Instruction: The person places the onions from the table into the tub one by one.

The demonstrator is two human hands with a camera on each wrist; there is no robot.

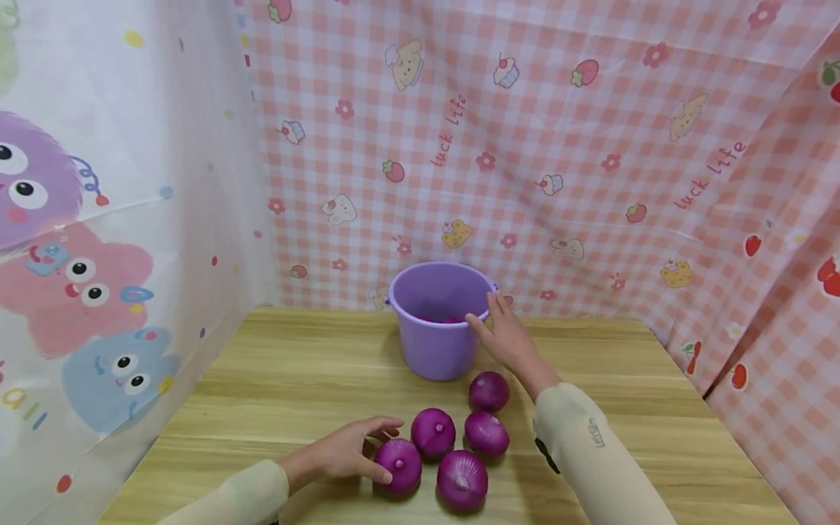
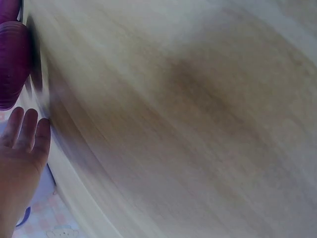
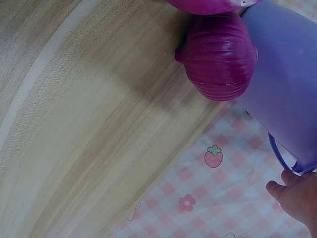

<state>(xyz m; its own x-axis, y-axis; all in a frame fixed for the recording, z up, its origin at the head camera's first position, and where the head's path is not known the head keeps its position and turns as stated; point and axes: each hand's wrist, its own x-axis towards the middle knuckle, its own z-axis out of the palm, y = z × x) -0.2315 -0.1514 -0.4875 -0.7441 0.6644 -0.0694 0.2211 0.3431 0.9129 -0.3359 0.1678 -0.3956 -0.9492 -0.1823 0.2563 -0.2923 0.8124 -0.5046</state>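
A purple bucket (image 1: 438, 354) stands toward the back of the wooden table, with purple-red pieces partly visible inside. My right hand (image 1: 508, 339) is at the bucket's right rim, its fingers extended and the thumb near the front of the rim. In the right wrist view this hand (image 3: 297, 196) is beside the bucket's thin handle (image 3: 278, 153). My left hand (image 1: 344, 448) reaches around the leftmost red onion (image 1: 400, 467), thumb in front and fingers loosely spread behind it. The left wrist view shows straight fingers (image 2: 26, 131) just short of an onion (image 2: 12, 64).
Several more red onions lie close together before the bucket: one at the middle (image 1: 433, 434), one at the front (image 1: 462, 481), others by my right forearm (image 1: 487, 434). A pink checked cloth (image 1: 459, 189) hangs behind the table (image 1: 315, 364), and a white cartoon-printed cloth (image 1: 203, 182) hangs at left.
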